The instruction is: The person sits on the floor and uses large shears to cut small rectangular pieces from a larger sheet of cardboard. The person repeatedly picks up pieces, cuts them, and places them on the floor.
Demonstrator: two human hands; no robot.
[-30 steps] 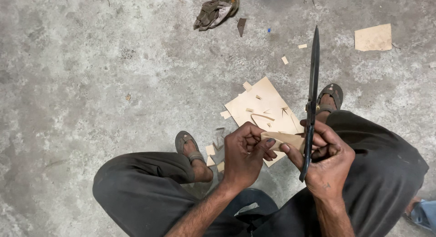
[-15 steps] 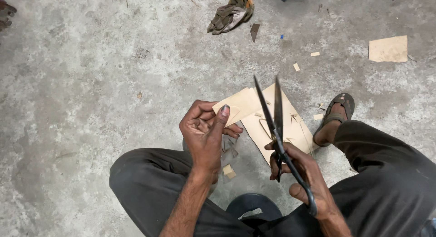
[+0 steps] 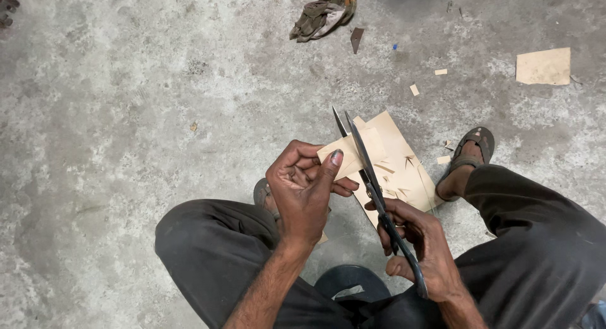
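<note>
Bare concrete floor (image 3: 126, 114), person crouched cutting card.

The left hand (image 3: 303, 190) pinches a tan card piece (image 3: 346, 157); the right hand (image 3: 420, 253) grips black shears (image 3: 369, 171), blades slightly parted at the piece's edge. A larger card sheet (image 3: 404, 162) lies beneath (scraps around), a square offcut (image 3: 543, 66) far right, a rag (image 3: 322, 15) above.

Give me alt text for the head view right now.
A squatting person's left hand holds a small tan card piece between the blades of long black scissors gripped by the right hand. A larger tan sheet and offcuts lie on the concrete floor, with a crumpled rag beyond.
</note>
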